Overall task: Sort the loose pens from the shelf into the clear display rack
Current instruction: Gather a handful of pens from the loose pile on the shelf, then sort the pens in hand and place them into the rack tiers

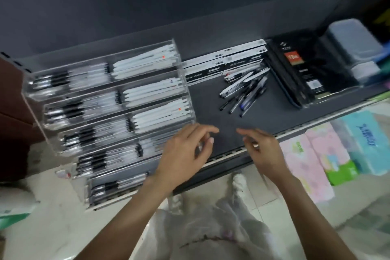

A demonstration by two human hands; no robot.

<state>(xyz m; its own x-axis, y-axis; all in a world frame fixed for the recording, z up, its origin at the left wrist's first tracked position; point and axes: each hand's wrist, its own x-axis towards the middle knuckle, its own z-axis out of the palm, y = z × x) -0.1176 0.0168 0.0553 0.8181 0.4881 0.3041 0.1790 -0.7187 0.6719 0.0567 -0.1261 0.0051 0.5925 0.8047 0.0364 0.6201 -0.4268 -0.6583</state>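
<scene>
Both hands hover over shelf [211, 99] front edge, palms down, fingers loosely curled: left hand [185, 150], right hand [261, 150], nothing grasped. Loose pens [242, 93] piled mid-shelf, well apart from hands; clear display rack [109, 107] at left.

Single head-worn view, wide-angle, looking forward and steeply down over dark shelf [221, 112] from close standing range. Frame tilted: shelf front edge climbs from 7 o'clock toward 3 o'clock. Floor [63, 228] and wearer's legs fill 6 o'clock. Image motion-blurred.
</scene>
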